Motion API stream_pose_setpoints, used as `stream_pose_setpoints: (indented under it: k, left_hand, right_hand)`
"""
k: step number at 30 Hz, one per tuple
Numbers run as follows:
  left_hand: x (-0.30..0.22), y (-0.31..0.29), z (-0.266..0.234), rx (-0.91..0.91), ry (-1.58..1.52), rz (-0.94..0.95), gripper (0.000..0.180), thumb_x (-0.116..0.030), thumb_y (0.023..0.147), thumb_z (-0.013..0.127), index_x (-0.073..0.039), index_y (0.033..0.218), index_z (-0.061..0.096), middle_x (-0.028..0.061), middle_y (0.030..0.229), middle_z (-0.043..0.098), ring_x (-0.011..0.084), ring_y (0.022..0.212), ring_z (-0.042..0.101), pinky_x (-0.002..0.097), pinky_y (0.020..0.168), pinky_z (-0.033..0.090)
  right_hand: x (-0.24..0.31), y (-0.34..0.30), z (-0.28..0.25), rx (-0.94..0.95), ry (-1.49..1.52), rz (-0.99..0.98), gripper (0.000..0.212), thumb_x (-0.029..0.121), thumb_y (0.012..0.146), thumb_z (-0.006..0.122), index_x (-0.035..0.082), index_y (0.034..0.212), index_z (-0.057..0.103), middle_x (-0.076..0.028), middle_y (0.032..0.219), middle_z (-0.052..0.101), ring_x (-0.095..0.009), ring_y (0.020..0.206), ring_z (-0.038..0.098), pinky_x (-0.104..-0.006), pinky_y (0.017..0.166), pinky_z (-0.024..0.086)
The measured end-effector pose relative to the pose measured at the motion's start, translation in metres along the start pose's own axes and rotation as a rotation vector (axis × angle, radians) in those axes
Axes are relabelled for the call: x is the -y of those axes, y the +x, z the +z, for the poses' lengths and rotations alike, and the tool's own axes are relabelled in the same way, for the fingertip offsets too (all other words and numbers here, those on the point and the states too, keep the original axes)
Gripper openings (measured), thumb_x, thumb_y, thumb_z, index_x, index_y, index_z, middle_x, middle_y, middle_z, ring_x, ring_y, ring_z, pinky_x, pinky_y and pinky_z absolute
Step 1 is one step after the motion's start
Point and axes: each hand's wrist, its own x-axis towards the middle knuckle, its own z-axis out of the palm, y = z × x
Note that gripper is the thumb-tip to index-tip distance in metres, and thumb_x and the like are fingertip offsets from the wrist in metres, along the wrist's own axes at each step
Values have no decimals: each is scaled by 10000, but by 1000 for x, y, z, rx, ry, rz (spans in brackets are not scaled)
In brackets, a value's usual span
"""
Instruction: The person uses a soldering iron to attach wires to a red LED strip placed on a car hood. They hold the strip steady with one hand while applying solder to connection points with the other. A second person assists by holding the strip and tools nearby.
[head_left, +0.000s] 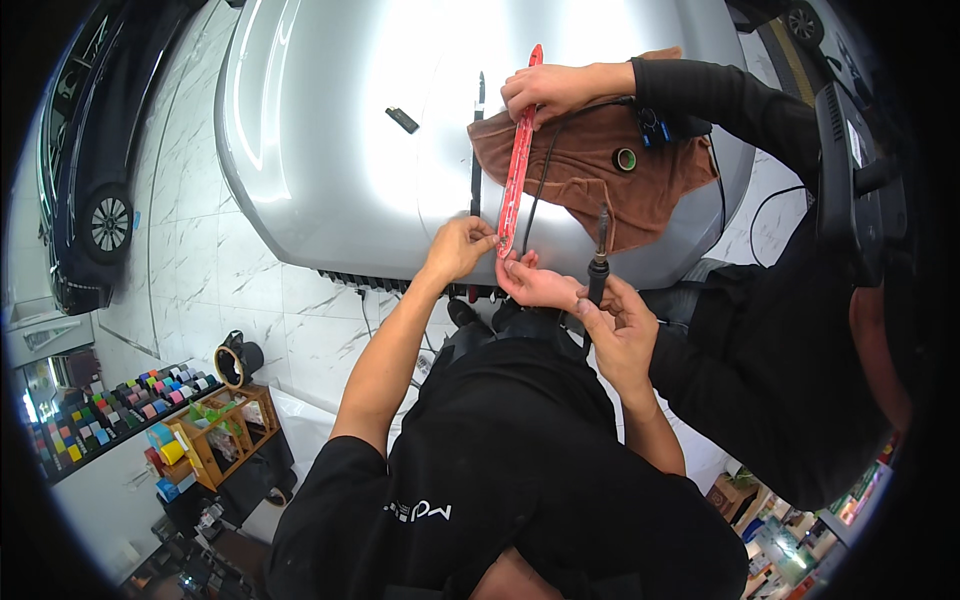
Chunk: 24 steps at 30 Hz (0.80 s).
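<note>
A long red strip-shaped light housing [516, 170] with a pale inner face stands over the silver car hood. At its lower end, my left hand [462, 248] is closed, thumb and finger pinched at the edge; whether anything thin is between them I cannot make out. My right hand [628, 335] grips the black handle of a soldering iron [597, 272], its metal tip pointing up and away. A co-worker's hand [550, 90] holds the strip's upper part. The co-worker's other hand [540, 285] supports its lower end, between my hands.
Brown cloth [640, 200] covers part of the hood [350, 190], bearing a tape roll [624, 160] and a black-and-blue device [652, 128]. A black strip [476, 160] and small dark object [402, 120] lie left. Cables cross the hood. The co-worker's dark sleeve [735, 100] reaches in from the right.
</note>
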Motion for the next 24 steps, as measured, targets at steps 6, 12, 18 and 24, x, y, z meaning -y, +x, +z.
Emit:
stream_pose_setpoints:
  k: [6, 12, 18, 24]
  left_hand:
    - [2, -4, 2, -53, 10, 30, 238, -195, 1003, 819, 30, 1067, 775, 96, 907, 799, 154, 797, 718, 329, 724, 566]
    - [13, -3, 7, -59, -96, 42, 256, -209, 1027, 801, 35, 1099, 764, 106, 971, 808, 158, 879, 736, 327, 799, 580]
    - [24, -23, 17, -264, -95, 165, 295, -221, 1021, 777, 29, 1179, 762, 162, 1081, 824, 265, 1027, 792, 376, 906, 586]
    - [46, -46, 19, -451, -57, 163, 306, -213, 1016, 760, 11, 1224, 760, 186, 1169, 813, 305, 1124, 773, 402, 974, 572]
  right_hand:
    - [1, 2, 0, -2, 11, -21, 425, -70, 1027, 724, -98, 1434, 607, -129, 1190, 762, -163, 1061, 736, -319, 971, 600]
    - [10, 6, -5, -91, -15, -56, 431, -63, 1008, 745, -89, 1421, 625, -133, 1165, 787, -150, 1016, 742, -299, 935, 593]
    - [43, 39, -31, -136, -274, -266, 404, -29, 996, 758, -65, 1390, 673, -134, 1159, 802, -159, 998, 763, -300, 901, 596]
    - [57, 83, -61, -234, -514, -343, 379, 20, 1004, 762, -50, 1370, 694, -150, 1148, 830, -183, 1021, 803, -318, 881, 613]
